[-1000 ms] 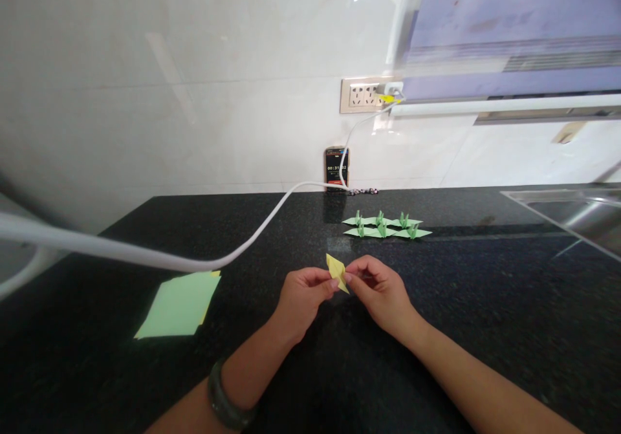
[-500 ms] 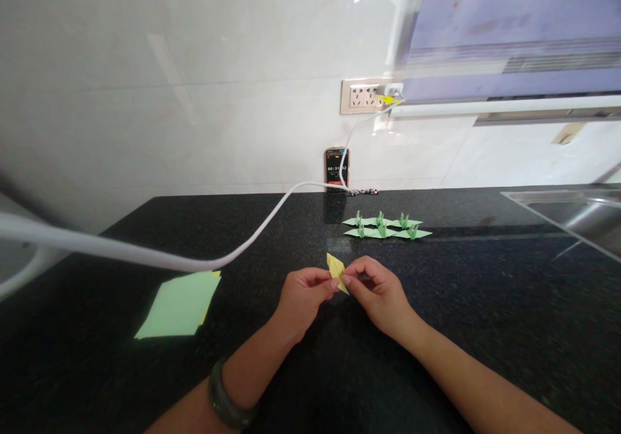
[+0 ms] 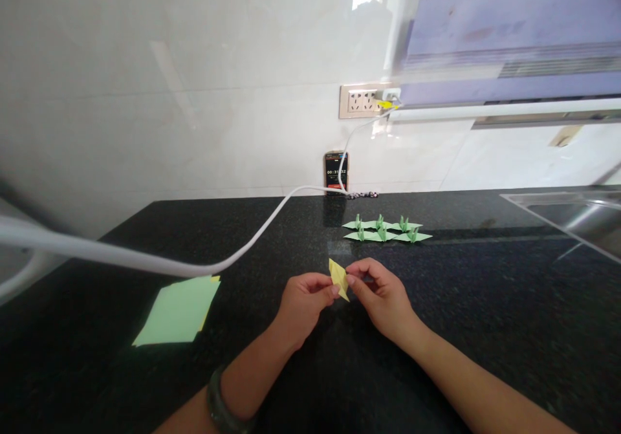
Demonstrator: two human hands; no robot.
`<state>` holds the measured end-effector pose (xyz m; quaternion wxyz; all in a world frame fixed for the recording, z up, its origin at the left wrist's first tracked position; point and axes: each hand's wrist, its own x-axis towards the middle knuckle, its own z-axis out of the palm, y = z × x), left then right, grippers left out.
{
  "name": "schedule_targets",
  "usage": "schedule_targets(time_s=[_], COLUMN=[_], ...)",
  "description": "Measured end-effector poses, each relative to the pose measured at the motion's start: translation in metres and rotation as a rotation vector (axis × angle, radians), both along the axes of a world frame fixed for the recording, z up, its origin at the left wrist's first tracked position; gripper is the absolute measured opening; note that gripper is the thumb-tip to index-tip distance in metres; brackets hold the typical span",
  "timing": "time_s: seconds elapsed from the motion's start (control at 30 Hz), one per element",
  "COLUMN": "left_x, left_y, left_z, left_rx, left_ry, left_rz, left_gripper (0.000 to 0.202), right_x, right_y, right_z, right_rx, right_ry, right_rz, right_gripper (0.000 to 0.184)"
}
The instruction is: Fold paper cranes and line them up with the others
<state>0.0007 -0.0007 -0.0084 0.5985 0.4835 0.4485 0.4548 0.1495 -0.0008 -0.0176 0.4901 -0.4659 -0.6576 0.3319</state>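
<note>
Glossy white wall (image 3: 194, 97) behind; black speckled stone counter (image 3: 485, 304), polished. Steel sink (image 3: 572, 211) at far right, only its corner in view, contents not discernible. Thick white cable (image 3: 145, 262) curves across the counter from the left to the far wall. Stack of flat square sheets (image 3: 177, 311), green over yellow, near left. Left hand (image 3: 303, 304) and right hand (image 3: 383, 295) meet at near centre, each pinching one side of the folded yellow paper (image 3: 338, 278), a pointed diamond shape held just above the counter. Six small green paper cranes (image 3: 385, 229) in two rows beyond it. Phone (image 3: 336, 173) leans against the wall.
</note>
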Motion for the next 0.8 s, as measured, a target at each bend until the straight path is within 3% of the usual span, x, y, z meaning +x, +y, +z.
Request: schedule_targets(time_s=[0.8], left_x=[0.0003], left_y=[0.0003], left_z=[0.0000], left_rx=[0.021], left_ry=[0.027], left_rz=[-0.016], left_gripper=[0.012], right_x=[0.0036], right_y=[-0.0048], right_z=[0.0087], right_rx=[0.350], right_ry=[-0.253], right_rz=[-0.014], right_gripper=[0.006])
